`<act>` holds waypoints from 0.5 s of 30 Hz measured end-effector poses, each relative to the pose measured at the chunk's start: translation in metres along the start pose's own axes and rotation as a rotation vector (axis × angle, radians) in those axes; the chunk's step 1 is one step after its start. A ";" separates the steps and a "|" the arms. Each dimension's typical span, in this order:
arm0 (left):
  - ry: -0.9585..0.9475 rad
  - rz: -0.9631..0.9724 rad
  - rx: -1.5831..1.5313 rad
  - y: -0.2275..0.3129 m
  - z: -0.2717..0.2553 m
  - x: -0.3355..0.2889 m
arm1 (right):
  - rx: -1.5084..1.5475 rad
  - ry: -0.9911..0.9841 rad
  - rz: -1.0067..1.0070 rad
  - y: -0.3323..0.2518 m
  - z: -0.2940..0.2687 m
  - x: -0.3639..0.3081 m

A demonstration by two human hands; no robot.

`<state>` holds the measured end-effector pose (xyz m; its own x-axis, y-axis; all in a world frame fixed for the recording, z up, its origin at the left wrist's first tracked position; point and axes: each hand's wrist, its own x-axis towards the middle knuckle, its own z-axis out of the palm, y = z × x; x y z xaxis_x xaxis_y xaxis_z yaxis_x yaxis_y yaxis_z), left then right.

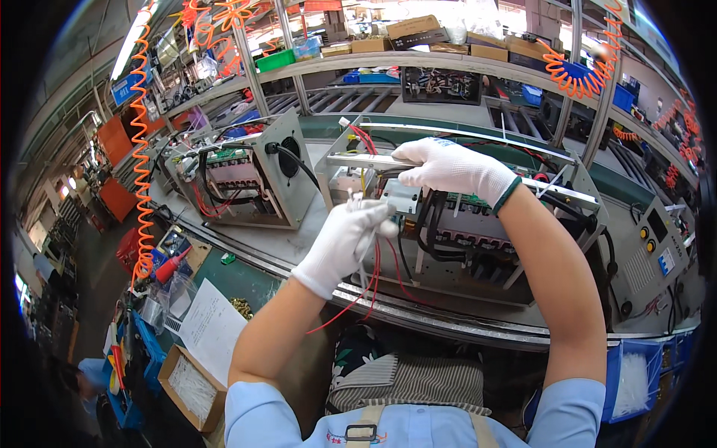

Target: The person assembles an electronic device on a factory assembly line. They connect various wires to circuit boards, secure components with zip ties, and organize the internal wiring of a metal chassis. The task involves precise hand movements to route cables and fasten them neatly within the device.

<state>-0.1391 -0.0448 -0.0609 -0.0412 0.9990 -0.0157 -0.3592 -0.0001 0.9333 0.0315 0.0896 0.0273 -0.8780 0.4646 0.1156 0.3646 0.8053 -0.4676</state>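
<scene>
My left hand (352, 243), in a white knit glove, is closed around several thin white strips that look like cable ties; their ends poke out above and below the fingers. Red wires (377, 276) hang just beneath it. White-gloved too, my right hand (455, 173) has its fingers over and its thumb under the metal crossbar (355, 160) of an open equipment chassis (448, 280). Black cables, a green circuit board and a pale block (403, 198) show inside. Part of the wiring is hidden behind both hands.
A second open chassis (287, 190) with a fan stands at left. A panel with yellow buttons (657, 250) is at right. Nearby are a paper sheet (213, 328), a carton of white strips (193, 392) and a blue bin (635, 381). Orange coiled hoses (142, 172) hang down.
</scene>
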 end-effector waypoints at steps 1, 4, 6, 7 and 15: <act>0.020 0.027 -0.003 -0.002 0.006 0.011 | 0.009 0.002 0.003 0.002 0.001 -0.001; 0.022 0.007 -0.065 0.008 0.024 0.024 | -0.001 -0.023 0.044 -0.002 -0.001 -0.002; 0.029 -0.038 -0.132 -0.002 0.029 0.040 | -0.071 0.101 0.063 0.001 0.001 -0.007; 0.119 -0.053 -0.175 -0.002 0.036 0.044 | -0.033 0.071 0.121 -0.005 0.000 -0.009; 0.094 -0.017 -0.127 -0.003 0.038 0.047 | 0.113 -0.013 0.062 0.003 -0.003 -0.006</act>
<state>-0.1046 0.0041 -0.0513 -0.1191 0.9904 -0.0708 -0.4757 0.0057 0.8796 0.0391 0.0905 0.0278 -0.8590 0.5067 0.0729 0.3814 0.7285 -0.5691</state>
